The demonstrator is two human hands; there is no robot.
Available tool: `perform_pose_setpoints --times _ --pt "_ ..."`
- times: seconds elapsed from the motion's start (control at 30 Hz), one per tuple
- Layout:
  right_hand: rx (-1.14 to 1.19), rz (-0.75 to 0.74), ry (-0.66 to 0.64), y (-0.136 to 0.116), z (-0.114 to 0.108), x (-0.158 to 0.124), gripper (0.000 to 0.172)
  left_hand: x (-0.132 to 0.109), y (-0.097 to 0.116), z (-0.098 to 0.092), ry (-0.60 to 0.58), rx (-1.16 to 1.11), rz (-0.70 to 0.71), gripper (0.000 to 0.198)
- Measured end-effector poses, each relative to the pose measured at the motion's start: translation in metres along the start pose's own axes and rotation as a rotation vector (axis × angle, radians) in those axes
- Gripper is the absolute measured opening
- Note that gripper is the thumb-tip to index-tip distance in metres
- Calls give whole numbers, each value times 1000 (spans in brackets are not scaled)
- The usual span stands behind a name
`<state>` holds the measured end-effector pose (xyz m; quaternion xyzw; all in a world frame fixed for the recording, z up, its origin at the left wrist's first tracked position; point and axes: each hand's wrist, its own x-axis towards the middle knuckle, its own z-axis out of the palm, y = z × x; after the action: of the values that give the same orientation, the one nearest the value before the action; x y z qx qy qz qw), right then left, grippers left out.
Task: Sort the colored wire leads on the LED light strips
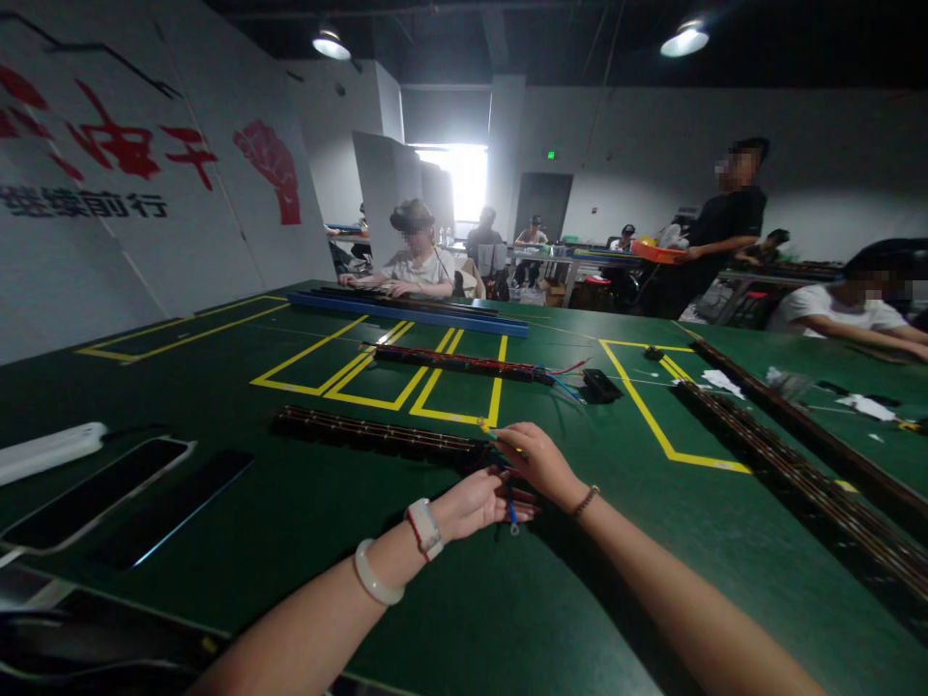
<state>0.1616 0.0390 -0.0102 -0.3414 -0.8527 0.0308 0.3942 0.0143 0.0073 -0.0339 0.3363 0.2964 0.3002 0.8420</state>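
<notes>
A long dark strip (pixel 377 430) with thin copper-coloured rods along its top lies on the green table. Wires come out of its right end, where both hands meet. My left hand (pixel 475 505) is palm up at that end, the wires between its thumb and fingers. A blue wire (pixel 513 512) with a ring terminal hangs across its fingers. My right hand (pixel 540 462) comes from above, thumb and fingertips pinched on a yellow-green wire (pixel 485 428), whose terminal end points up to the left. The exact grip on the wires is partly hidden by the fingers.
Beyond lies another strip (pixel 464 362) with red and blue wires, near a black block (pixel 601 385). More long strips (pixel 783 464) lie right. A phone (pixel 174 507), a dark tablet-like device (pixel 94 493) and a white power strip (pixel 50 452) are left. Across the table sits a person (pixel 420 266).
</notes>
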Motion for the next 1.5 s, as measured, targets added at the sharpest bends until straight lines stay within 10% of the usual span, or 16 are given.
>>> perform_pose_setpoints --times 0.5,0.8,1.03,1.2,1.5 --pt "-394 -52 -338 -30 46 50 14 3 -3 0 43 -14 -14 25" --pt "-204 49 -91 -6 10 11 29 -4 0 7 67 192 43 19" --pt "-325 128 -185 32 -7 -43 23 -11 14 4 270 879 13 31" --pt "-412 158 -222 36 -4 -45 20 -20 23 4 404 1516 267 31" --pt "-395 192 -234 30 -5 -43 20 -26 33 7 480 1676 436 41"
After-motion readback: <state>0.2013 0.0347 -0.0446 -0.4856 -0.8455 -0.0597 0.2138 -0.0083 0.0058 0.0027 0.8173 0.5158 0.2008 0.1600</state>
